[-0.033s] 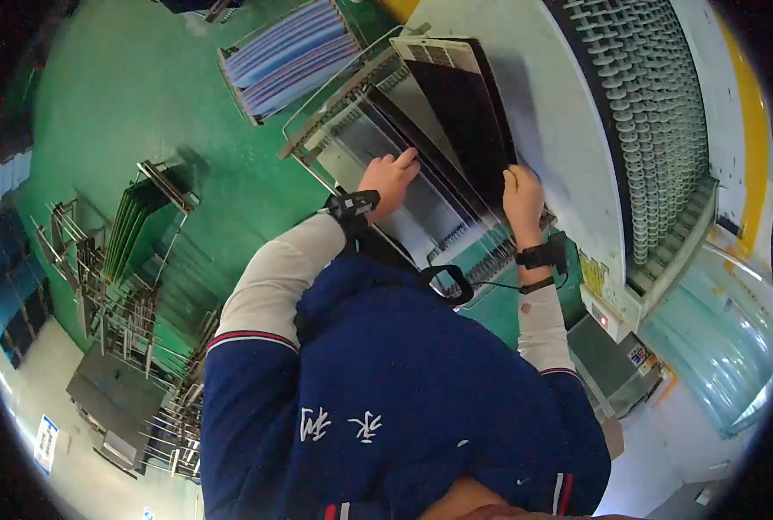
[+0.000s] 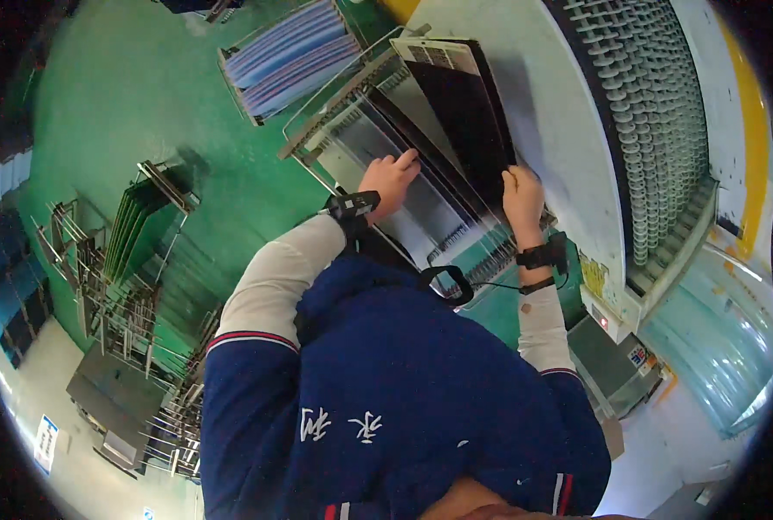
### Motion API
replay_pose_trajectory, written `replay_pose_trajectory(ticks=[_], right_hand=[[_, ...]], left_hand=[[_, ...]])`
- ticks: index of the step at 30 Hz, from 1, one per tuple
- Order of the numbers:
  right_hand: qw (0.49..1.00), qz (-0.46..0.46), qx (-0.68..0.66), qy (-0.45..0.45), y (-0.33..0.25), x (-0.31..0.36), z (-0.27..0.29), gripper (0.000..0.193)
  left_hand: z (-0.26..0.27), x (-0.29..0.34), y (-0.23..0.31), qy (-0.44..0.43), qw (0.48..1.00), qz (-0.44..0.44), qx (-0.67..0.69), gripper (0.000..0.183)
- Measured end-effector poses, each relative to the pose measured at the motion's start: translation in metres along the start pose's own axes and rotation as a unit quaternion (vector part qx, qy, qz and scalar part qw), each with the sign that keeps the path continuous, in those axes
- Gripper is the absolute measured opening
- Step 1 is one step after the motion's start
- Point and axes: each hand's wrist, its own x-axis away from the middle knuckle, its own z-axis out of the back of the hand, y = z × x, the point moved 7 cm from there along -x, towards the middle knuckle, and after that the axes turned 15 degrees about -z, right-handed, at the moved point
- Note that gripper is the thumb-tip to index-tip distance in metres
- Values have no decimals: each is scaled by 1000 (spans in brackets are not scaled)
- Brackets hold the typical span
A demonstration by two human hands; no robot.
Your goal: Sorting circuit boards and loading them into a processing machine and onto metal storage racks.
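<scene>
Nothing visibly moved since earlier frame; both hands, panel & rack match it. Item 1: dark panel (image 2: pixel 464 100), qty 1, pale slotted strip at one end, tilted along R long edge of wire rack (image 2: pixel 324 111), strip toward rack's far end; seated in a slot or lifted clear, cannot tell. Item 2: R hand (image 2: pixel 522 204), by rack's near R corner, pinching panel's near end betw. thumb & fingers. Item 3: L hand (image 2: pixel 391 180), by rack's L long edge, fingers part-spread at edge of glassy pane (image 2: pixel 425 201); thumb hidden, so gripping or only resting, cannot tell. Item 4: white machine (image 2: pixel 568 113) w/ roller bank (image 2: pixel 633 130), adj. rack's R long edge. Handling note (judgement): hold panel by edges only, keep faces off neighbouring pane, line up both ends w/ same slot pair, no twisting; L hand best used to steady, fingertips out of the gap. Markings: navy shirt (image 2: pixel 386 355), two white characters on chest, legible, not transcribed; yellow label (image 2: pixel 593 277) on machine's near corner, sticker (image 2: pixel 639 355) on grey box (image 2: pixel 607 360), blue-edged sign (image 2: pixel 47 444) on wall, all too small to read. Brands: none identified.
</scene>
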Motion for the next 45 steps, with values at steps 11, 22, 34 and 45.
replay_pose_trajectory(ticks=[11,22,34,45], right_hand=[[995,70,40,63,-37,-11,17,19],[994,18,93,-53,-34,-18,5,17],[996,21,79,-37,-25,-23,2,19],[998,11,52,-20,-24,-19,5,17]], left_hand=[[9,1,3,-4,1000,-5,11,40],[8,3,3,-38,999,0,17,48],[4,11,8,-52,999,-2,-12,53],[7,11,-7,-34,999,-5,-16,69]])
